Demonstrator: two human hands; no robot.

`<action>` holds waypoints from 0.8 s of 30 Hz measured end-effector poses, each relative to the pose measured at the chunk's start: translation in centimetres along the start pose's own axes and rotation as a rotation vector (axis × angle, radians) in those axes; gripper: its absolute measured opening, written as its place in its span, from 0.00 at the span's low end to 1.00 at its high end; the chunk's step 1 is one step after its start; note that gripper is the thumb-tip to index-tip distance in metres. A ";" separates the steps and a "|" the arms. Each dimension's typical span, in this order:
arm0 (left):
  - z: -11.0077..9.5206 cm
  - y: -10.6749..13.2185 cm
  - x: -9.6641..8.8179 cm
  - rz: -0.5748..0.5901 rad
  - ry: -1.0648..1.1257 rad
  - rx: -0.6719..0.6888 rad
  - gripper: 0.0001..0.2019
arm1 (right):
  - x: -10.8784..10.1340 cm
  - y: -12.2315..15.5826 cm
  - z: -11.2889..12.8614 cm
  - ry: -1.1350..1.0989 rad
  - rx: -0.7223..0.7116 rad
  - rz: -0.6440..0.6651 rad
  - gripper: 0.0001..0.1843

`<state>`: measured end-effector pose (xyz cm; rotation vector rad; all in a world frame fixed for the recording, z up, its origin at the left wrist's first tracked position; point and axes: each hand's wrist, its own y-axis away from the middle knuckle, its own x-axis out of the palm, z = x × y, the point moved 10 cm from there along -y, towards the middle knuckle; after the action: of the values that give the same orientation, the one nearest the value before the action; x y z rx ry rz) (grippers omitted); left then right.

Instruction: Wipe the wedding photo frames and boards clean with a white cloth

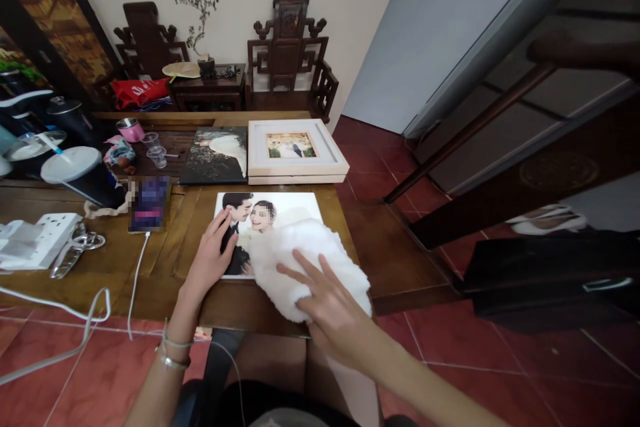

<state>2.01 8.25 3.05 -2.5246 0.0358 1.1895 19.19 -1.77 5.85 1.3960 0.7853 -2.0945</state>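
Observation:
A glossy photo panel with a picture of a couple lies flat on the wooden table, near its right corner. My left hand rests on the panel's left edge, fingers stretched out and holding nothing. Over the panel's right part lies a fluffy white cloth, which covers much of the picture and reaches past the panel's lower right corner. My right hand presses down on this cloth with its fingers spread.
Behind the panel are a framed photo and a dark picture album. A phone on a white cable, a lidded cup and a power strip stand to the left. Wooden chairs stand by the wall.

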 end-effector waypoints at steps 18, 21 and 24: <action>0.3 0.0 0.1 0.009 0.010 0.010 0.22 | 0.7 -1.7 -3.8 0.046 0.100 -0.083 0.18; 0.3 0.0 0.2 0.021 0.010 0.012 0.23 | 0.2 0.2 -1.1 0.030 0.037 -0.118 0.19; 0.3 -0.1 0.3 0.026 0.015 0.011 0.23 | -0.3 -0.4 -1.2 0.015 0.051 -0.083 0.20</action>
<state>1.98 8.44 2.69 -2.5308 0.0797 1.1769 19.79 -0.68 5.81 1.4299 0.8134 -2.1834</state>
